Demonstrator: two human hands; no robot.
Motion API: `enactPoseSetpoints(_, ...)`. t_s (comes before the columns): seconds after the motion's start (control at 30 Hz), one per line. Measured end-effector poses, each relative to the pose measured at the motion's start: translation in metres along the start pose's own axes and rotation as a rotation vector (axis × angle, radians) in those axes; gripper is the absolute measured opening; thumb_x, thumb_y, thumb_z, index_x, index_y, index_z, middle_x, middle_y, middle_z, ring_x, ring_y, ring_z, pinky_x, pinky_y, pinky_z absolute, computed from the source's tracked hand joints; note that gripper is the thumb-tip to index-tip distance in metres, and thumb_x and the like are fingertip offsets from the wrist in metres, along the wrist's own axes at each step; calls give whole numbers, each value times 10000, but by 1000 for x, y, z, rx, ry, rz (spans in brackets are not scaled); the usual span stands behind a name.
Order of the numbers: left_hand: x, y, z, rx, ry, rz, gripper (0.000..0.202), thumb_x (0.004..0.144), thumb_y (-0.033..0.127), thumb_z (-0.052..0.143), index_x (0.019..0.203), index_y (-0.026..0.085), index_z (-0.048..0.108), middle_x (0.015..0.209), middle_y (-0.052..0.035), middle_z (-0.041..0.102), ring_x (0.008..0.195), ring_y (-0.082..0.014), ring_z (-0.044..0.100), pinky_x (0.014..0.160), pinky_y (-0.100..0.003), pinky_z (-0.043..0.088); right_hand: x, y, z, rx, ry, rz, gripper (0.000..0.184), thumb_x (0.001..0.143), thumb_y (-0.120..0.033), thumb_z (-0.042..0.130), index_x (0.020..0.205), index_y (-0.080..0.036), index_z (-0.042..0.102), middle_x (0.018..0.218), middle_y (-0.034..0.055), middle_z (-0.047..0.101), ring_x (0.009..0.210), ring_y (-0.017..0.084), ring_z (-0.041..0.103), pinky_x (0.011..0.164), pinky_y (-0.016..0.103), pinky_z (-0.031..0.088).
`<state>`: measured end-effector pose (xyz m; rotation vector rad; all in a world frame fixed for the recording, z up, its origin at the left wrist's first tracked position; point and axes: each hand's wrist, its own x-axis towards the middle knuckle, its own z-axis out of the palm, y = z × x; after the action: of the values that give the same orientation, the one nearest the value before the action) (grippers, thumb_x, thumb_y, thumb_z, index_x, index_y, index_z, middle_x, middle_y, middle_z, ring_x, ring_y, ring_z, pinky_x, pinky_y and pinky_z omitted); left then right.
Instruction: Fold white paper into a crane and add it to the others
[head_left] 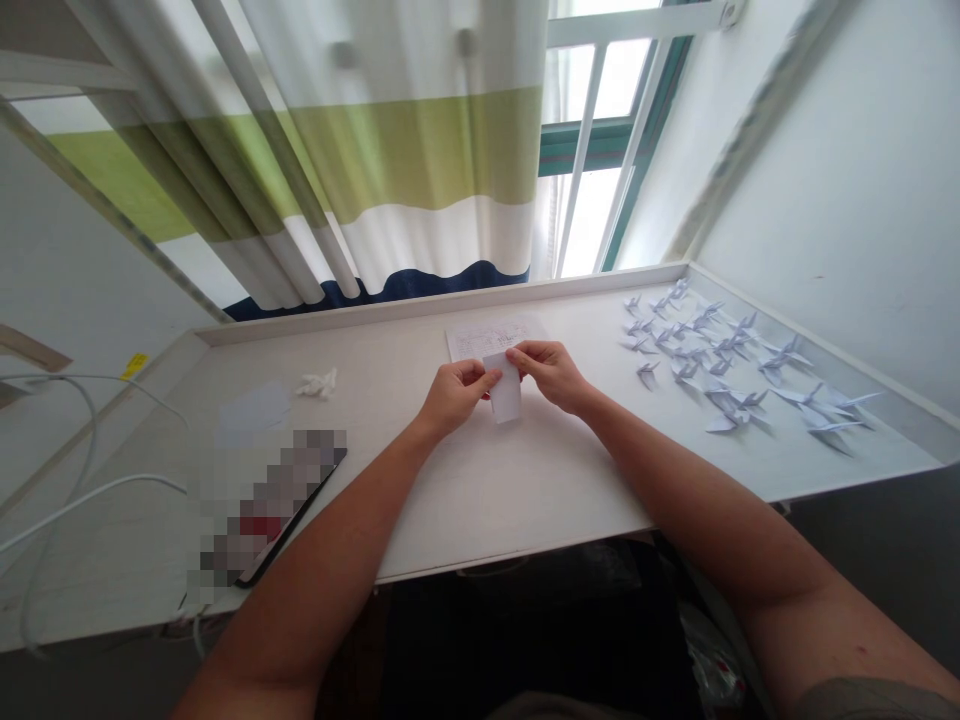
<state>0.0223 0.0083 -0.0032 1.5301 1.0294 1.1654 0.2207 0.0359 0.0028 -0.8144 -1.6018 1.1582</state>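
Both of my hands meet over the middle of the white table [487, 490]. My left hand [452, 393] pinches the left edge of a small folded white paper [507, 393], fingers closed on it. My right hand [551, 372] grips the paper's top right edge, fingers also closed. The paper hangs down between the two hands, just above the table. Behind it a printed white sheet [487, 336] lies flat on the table.
Several folded paper cranes [720, 360] are spread over the table's right side. A crumpled white scrap [318, 383] and a pale sheet [255, 410] lie at the left, near a blurred-out flat object [262, 510] and white cables [67, 500]. A striped curtain [375, 180] hangs behind.
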Motion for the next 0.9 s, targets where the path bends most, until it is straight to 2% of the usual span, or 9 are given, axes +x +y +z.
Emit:
enactPoseSetpoints(0.13,-1,-1,1,-8,-49,-37,487,809,632,813,794,148,765,779,-73,762,724,-184,689,693,-309,595,1,6,4,-10,45,-9,579,835,-759,740,769,-185,716,698,21,638,670,160,558,654,311,487)
enactPoseSetpoints(0.33,-1,3,3,44,49,13,459,826,592,789,694,153,760,677,-48,714,644,-166,641,641,-295,568,-1,8,14,-72,13,10,715,846,-892,584,664,-202,548,626,4,531,590,136,474,548,289,401)
enactPoseSetpoints(0.6,0,6,6,51,159,26,439,834,542,775,612,170,705,591,-16,626,575,-135,560,540,-260,515,-2,6,18,-181,8,-5,725,895,-910,464,649,-229,450,608,-5,471,583,136,407,537,294,327)
enactPoseSetpoints(0.73,1,6,5,61,183,25,433,836,526,768,595,173,699,585,-20,631,552,-124,533,490,-242,477,-3,6,20,-265,38,-42,717,901,-907,446,650,-238,399,622,-6,446,600,138,380,547,302,306)
enactPoseSetpoints(0.9,2,4,5,26,182,20,460,834,546,772,577,178,670,591,-25,627,566,-128,543,483,-235,474,-4,5,22,-167,-17,19,726,887,-917,441,675,-224,476,626,1,487,592,142,421,544,295,338)
